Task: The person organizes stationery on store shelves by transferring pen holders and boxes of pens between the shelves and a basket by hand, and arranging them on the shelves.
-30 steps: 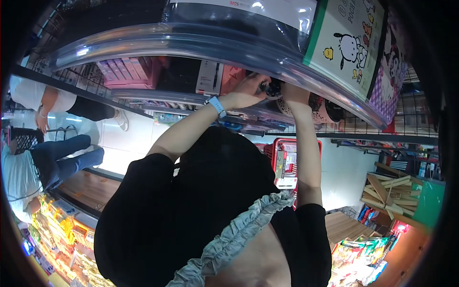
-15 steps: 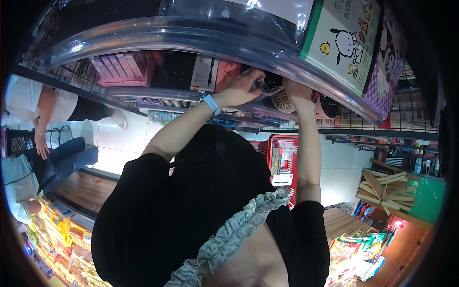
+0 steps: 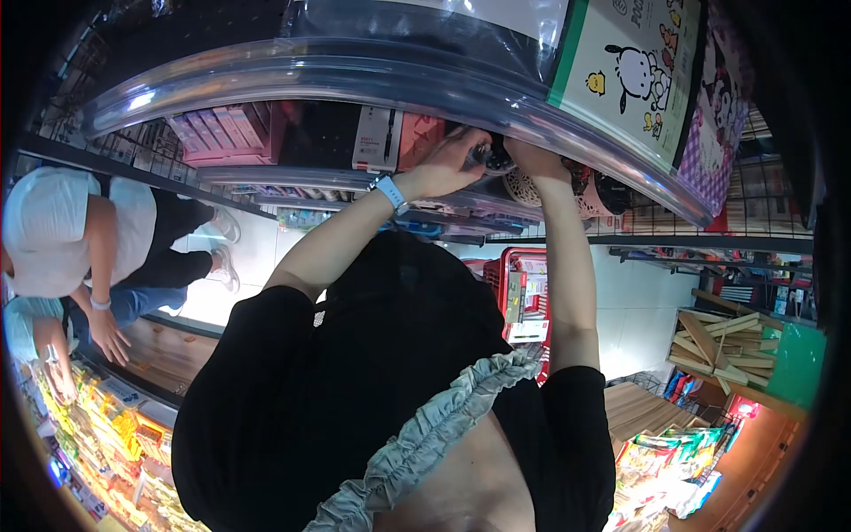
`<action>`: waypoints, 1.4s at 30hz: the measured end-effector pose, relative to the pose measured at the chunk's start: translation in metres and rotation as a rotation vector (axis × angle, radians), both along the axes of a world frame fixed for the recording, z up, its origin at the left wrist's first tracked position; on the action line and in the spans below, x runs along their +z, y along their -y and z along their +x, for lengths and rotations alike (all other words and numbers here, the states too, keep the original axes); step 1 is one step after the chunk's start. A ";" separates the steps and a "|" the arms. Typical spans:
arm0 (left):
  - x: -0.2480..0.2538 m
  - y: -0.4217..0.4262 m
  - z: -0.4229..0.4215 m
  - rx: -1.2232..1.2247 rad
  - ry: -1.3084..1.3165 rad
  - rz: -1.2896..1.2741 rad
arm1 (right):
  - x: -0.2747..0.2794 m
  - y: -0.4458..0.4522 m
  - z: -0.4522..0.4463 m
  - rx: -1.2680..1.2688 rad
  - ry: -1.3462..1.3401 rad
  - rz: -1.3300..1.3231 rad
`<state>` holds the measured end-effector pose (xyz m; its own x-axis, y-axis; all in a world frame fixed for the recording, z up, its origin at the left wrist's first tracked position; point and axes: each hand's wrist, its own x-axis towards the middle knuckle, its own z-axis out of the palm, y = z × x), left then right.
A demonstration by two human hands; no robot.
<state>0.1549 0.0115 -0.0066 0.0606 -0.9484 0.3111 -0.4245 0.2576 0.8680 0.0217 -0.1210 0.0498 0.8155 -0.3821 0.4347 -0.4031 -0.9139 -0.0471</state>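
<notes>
Left hand: the left hand [image 3: 456,162] is raised to the shelf, its fingers and thumb curled at a dark speckled item [image 3: 501,158]. Contact looks likely; can't tell if the grip is clamped.
Right hand: the right hand [image 3: 537,163] comes in from the other side, just beside the same item. Fingertips are hidden, so can't tell if its grip is apart or together.
Dark item: between the hands, under the clear shelf edge [image 3: 355,78], glossy with pale spots, partly covered. Exact kind unclear.
Wrist: pale blue watch strap [image 3: 391,191] on the left one.
Right of the hands: a pale openwork holder [image 3: 521,188] by the right wrist, then a pink holder [image 3: 606,197] with dark contents.
Left of the hands: a salmon pack [image 3: 420,138], a white box with a pen picture [image 3: 377,137], and farther along, pink boxes [image 3: 222,131] in a row.
Upper shelf: a cover with a white cartoon dog [image 3: 634,75], beside a purple checked one [image 3: 709,133].
Below: red basket [image 3: 525,301] with packaged goods inside.
Aisle: people in pale tops [image 3: 58,232] at far left, well apart from the hands.
</notes>
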 end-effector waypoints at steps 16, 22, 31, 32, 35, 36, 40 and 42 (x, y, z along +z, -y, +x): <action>-0.008 -0.002 -0.009 0.197 0.220 -0.053 | -0.024 0.012 -0.012 0.089 0.054 0.163; -0.019 0.003 -0.008 0.218 0.297 -0.012 | -0.031 0.004 -0.021 -0.081 -0.071 0.178; -0.035 0.017 -0.008 0.160 0.374 -0.316 | -0.050 0.001 -0.021 -0.075 0.391 0.532; -0.030 0.015 -0.009 0.151 0.411 -0.260 | -0.045 0.001 -0.022 -0.069 0.410 0.546; -0.026 0.012 -0.005 0.156 0.473 -0.225 | -0.032 -0.005 -0.018 -0.022 0.452 0.589; -0.025 0.012 -0.004 0.158 0.485 -0.237 | -0.029 -0.005 -0.017 -0.012 0.453 0.589; -0.024 0.013 -0.006 0.138 0.489 -0.308 | -0.017 -0.009 -0.018 0.001 0.445 0.565; -0.043 0.010 0.001 0.095 0.508 -0.231 | -0.011 -0.010 -0.023 -0.007 0.437 0.537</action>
